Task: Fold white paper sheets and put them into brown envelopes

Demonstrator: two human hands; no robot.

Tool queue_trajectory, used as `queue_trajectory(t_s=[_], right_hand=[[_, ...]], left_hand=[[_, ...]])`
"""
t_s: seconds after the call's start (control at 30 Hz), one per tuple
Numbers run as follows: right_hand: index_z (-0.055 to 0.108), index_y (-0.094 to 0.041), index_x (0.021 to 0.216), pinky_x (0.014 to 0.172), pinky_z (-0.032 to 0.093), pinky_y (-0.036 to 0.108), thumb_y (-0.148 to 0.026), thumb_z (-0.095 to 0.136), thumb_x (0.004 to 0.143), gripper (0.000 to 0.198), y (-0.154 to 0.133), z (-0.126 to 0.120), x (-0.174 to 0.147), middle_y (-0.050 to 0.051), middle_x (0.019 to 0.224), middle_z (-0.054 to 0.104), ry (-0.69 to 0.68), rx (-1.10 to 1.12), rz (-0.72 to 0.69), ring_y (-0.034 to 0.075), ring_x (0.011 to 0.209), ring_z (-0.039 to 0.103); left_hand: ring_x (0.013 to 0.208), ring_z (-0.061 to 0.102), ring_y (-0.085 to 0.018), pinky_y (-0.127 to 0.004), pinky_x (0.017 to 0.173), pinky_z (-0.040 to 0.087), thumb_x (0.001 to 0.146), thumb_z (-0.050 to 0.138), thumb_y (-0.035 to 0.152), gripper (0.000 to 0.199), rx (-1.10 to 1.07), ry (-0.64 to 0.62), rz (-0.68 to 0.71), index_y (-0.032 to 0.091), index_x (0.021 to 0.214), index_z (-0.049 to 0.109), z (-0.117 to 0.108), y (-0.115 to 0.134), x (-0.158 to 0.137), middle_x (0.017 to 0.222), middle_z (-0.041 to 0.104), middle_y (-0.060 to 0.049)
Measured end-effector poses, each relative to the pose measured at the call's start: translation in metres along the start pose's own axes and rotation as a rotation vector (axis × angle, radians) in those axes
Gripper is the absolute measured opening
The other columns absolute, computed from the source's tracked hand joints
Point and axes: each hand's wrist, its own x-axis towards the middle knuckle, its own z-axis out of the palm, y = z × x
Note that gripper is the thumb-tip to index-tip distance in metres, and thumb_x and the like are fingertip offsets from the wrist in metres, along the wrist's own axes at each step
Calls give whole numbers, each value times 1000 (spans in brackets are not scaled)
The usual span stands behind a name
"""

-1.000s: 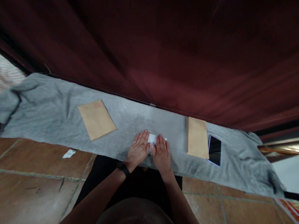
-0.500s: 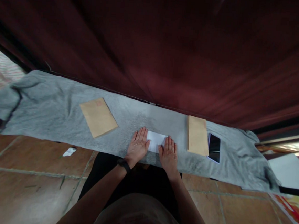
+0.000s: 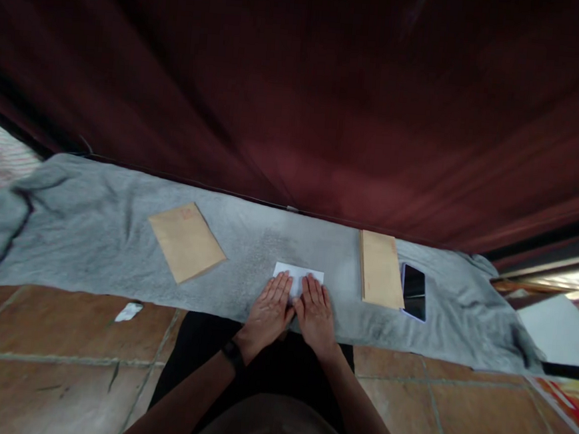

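Note:
A small white sheet of paper (image 3: 298,269), apparently folded, lies on the grey cloth (image 3: 247,240) in front of me. My left hand (image 3: 270,306) rests flat on its left part, fingers stretched out and pointing away from me. On the right part my right hand (image 3: 316,311) lies flat too, its fingers extended. The two thumbs nearly meet over the middle of the paper. Most of the sheet's near side is hidden under the hands. A dark band circles my left wrist.
To the left lies a brown envelope (image 3: 187,242), set at an angle. A stack of brown envelopes (image 3: 381,270) is on the right, with a phone (image 3: 414,292) beside it. A dark red curtain (image 3: 298,111) hangs behind the cloth. A white scrap (image 3: 128,311) lies on the tiled floor.
Both hands have moved inward and now lie closer together on the paper, covering its middle and near part. The view has shifted slightly.

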Motion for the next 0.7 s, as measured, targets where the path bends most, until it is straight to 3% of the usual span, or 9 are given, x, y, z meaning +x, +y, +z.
queue_trajectory(t_s=[0.23,0.47,0.7], right_hand=[[32,-14,155,119,27,47,-36,39,104,56,13,1,-6,13,159,36,41,-54,34,27,145,37],[34,-14,154,119,27,47,-32,39,103,55,12,3,-6,12,158,38,55,-52,72,26,145,38],[27,-7,156,117,32,49,-35,38,103,60,18,5,-10,20,155,41,121,-52,94,28,145,38]], left_hand=[[149,30,-28,-49,122,30,101,36,37,62,1,42,-71,2,152,34,0,-10,-4,155,41,-21],[148,33,-22,-44,122,29,102,30,30,54,-47,-20,17,9,150,40,4,4,33,156,42,-13],[148,31,-27,-46,121,30,101,33,35,59,-15,43,-68,5,152,36,8,-11,28,156,40,-18]])
